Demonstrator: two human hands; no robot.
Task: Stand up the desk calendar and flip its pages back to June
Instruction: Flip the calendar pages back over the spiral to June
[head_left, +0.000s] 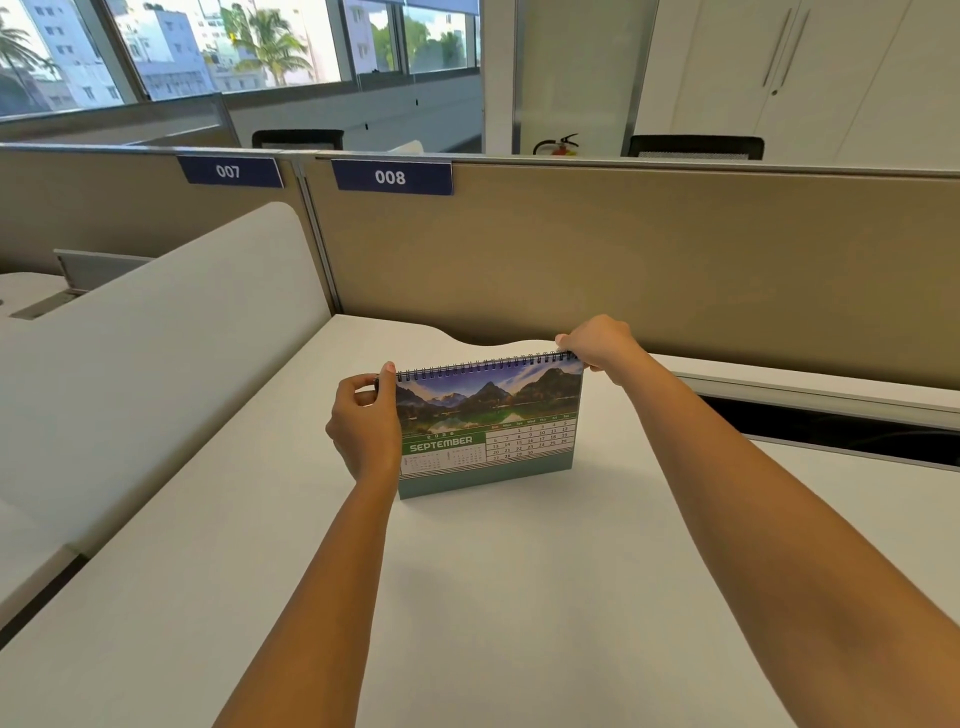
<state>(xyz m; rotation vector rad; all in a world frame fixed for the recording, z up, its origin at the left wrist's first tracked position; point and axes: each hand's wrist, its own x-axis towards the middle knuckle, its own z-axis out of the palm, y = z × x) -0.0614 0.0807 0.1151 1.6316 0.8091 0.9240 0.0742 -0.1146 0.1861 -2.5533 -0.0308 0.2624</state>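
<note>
Desk calendar (488, 423) upright on the white desk (519, 597), showing September; standing-up looks done, flipping to June remains. At left, my left hand (363, 421) pinches the spiral binding's (483, 366) end, thumb on top. At right, my right hand (597, 345) pinches the opposite top corner. Next, I judge, one hand must free itself to turn pages.

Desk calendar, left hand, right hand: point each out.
desk calendar (488, 431): head view, middle of September page.
left hand (363, 423): head view, back of hand.
right hand (597, 343): head view, knuckles at spiral's right end.
</note>
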